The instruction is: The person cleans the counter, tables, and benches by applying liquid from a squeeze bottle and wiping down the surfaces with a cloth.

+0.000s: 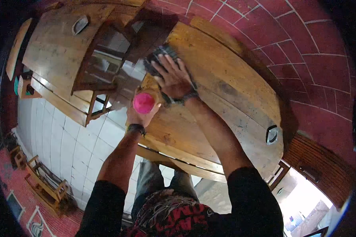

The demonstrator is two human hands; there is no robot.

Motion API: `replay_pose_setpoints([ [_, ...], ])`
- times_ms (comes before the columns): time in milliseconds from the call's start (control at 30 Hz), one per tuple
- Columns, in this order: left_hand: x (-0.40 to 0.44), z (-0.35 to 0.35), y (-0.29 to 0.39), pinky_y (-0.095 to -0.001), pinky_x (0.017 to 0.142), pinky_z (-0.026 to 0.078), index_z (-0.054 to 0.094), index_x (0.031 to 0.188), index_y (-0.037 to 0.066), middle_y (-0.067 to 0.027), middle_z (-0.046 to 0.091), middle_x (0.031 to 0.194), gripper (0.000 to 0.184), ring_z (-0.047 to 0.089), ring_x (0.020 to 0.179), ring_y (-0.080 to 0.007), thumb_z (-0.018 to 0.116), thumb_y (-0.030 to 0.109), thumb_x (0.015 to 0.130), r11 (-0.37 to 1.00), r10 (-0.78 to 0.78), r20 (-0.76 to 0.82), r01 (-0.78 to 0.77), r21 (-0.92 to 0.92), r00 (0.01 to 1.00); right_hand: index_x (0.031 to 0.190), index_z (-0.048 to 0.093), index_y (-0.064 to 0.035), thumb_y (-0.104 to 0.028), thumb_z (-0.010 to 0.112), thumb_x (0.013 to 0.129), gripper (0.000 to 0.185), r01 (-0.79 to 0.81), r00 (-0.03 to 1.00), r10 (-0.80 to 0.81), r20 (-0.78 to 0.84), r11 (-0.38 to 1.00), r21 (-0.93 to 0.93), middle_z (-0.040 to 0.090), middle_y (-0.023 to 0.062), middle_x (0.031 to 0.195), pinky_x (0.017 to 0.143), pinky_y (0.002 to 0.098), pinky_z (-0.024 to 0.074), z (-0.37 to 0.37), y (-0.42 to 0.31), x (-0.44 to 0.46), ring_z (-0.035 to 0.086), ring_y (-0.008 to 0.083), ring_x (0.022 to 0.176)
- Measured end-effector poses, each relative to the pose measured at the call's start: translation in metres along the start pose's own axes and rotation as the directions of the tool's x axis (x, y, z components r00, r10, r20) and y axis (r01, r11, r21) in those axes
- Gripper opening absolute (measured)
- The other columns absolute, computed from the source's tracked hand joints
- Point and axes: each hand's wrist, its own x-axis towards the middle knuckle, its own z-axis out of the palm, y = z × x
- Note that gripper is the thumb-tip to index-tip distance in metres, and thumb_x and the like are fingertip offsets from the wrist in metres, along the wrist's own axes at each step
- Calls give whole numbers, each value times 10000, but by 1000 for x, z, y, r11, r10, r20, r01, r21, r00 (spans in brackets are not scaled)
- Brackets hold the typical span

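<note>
My left hand (140, 115) is closed around a pink, round-topped container (143, 103) near the left end of a wooden table (221, 94). Its lower part is hidden by my fingers, so whether it is a cup or a lidded bottle is unclear. Palm down, my right hand (175, 80) lies flat with fingers stretched over a dark, crumpled cloth (162, 54). The cloth rests on the tabletop at its far left corner, with a strip of it showing beside my wrist. Some blur surrounds the cloth's edge.
A small dark-rimmed, glassy object (271, 134) sits at the table's right end. Another wooden table (59, 43) stands at left, bearing a similar object (80, 25). Benches run along both tables. White floor tiles (81, 146) lie below, and a red tiled wall (304, 59) rises behind.
</note>
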Motion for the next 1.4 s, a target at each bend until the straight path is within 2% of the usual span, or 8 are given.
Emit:
replay_pose_setpoints([
  [400,9,10,-11,-527,1256,314,347,1613,36,-210,325,1695,1185,374,1529,-379,729,791,784,961,213,-26,-205,185,977,1673,350,-209,-492,410,1100,642,-619,784,599,-165,771,-146,244,139,1757,1277,617,163,-57,83,-231,218,347,1621],
  [633,-22,26,-17,-602,1291,157,225,1640,-51,-280,211,1718,1190,211,1594,-443,621,779,884,888,387,-215,-300,348,897,1655,377,-137,-446,462,1087,652,-557,822,568,35,816,-158,275,199,1734,1278,613,155,-82,-9,-389,235,397,1608],
  [867,-96,53,-22,-627,1282,38,139,1661,-72,-319,89,1736,1082,50,1625,-460,405,733,989,933,274,-154,-223,281,949,1665,331,-97,-503,433,1096,706,-856,516,815,-263,493,-154,286,289,1697,1284,567,175,-80,81,-360,257,446,1581],
  [933,-93,51,-16,-619,1285,35,134,1666,-64,-309,84,1740,1086,59,1625,-460,406,741,990,913,283,-175,-209,351,943,1635,385,-99,-487,459,1081,679,-754,645,690,-329,503,-422,428,216,1642,1238,584,281,-55,111,-295,378,407,1523],
  [1000,-89,55,-24,-613,1288,33,136,1669,-57,-294,89,1746,1082,69,1625,-456,395,747,994,895,313,-158,-235,379,937,1633,396,-144,-509,439,1069,673,192,538,780,321,257,-947,401,148,1675,1229,566,281,-57,76,-208,371,341,1533],
  [1133,-88,73,-33,-593,1297,37,110,1681,-30,-269,94,1753,1057,90,1626,-437,368,744,1010,908,298,-263,-187,375,918,1617,446,-212,-509,436,1061,631,-421,907,417,-65,890,-173,352,113,1713,1251,592,219,-19,-40,-174,299,307,1584],
  [1267,-85,106,12,-609,1291,74,43,1672,-55,-311,24,1743,1072,29,1630,-450,317,754,1025,950,-89,-429,206,234,899,1656,350,-218,-410,468,1076,622,-281,960,278,44,949,142,260,127,1749,1252,638,190,-49,-65,-254,247,335,1604],
  [1400,-85,158,59,-637,1274,88,69,1668,-72,-327,43,1737,1043,65,1619,-483,302,728,1042,954,-64,-626,232,191,777,1650,379,-218,-398,511,1071,620,-672,739,674,26,739,-55,283,157,1734,1265,595,218,-100,-22,-365,258,374,1600],
])
